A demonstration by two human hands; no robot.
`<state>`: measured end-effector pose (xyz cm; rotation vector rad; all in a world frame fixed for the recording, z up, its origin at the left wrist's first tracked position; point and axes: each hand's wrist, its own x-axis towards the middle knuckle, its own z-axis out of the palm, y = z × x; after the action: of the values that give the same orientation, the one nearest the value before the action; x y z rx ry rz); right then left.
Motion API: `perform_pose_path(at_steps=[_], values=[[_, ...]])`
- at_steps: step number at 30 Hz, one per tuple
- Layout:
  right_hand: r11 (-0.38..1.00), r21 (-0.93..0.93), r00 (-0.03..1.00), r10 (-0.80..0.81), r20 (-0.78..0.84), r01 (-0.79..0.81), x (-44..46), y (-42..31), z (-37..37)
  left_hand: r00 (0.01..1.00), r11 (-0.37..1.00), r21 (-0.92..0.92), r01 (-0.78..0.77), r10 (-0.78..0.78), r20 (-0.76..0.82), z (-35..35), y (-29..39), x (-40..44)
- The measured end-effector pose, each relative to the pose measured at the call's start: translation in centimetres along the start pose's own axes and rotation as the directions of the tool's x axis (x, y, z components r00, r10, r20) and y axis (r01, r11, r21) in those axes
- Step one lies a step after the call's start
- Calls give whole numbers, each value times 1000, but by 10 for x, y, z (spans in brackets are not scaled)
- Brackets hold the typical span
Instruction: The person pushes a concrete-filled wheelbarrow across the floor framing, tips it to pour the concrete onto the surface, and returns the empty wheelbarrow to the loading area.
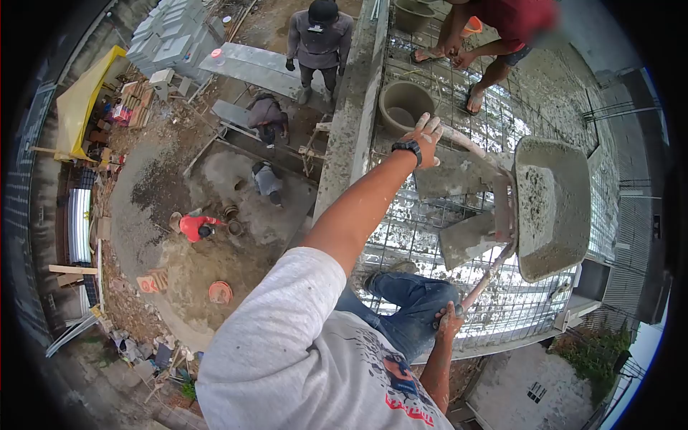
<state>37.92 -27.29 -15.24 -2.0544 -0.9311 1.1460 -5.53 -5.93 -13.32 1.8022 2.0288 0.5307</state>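
Note:
A cement-smeared wheelbarrow (553,208) stands at right, its tray coated inside with wet grey mix. At the end of its upper handle (466,142) is my left hand (428,140), with a black watch at the wrist. Those fingers are stretched out and spotted with cement, and whether the palm touches the handle is unclear. My right hand (450,320) is closed around the end of the lower handle (487,278), beside my bent knee. Just above my left hand sits a round bucket (406,107) with some grey material inside.
Rebar mesh (401,247) over shiny sheeting lies underfoot. A concrete ledge (342,136) borders a drop to the ground, where several workers bend or stand. On the mesh at the top, a person in a red shirt (505,21) crouches near another bucket (413,14).

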Motion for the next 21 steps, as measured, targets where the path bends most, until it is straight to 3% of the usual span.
perform_pose_path(at_steps=[6, 10, 14, 21], values=[[988, -156, 1000, 12, -15, -14, 9, 5, -1, 1000, 998, -51, 21, -21, -2, 2, -4, -1], [989, -144, 1000, 8, 5, -7, 10, 4, -2, 1000, 999, -53, 11, -12, -21, 5, -3, -5], [984, -178, 1000, 9, -4, -9, 7, 1, 2, 998, 998, 59, -18, 21, -54, 10, -6, -8], [981, -193, 1000, 10, 16, -7, 6, -3, 0, 997, 999, -25, -35, 34, -66, 14, -7, -4]])
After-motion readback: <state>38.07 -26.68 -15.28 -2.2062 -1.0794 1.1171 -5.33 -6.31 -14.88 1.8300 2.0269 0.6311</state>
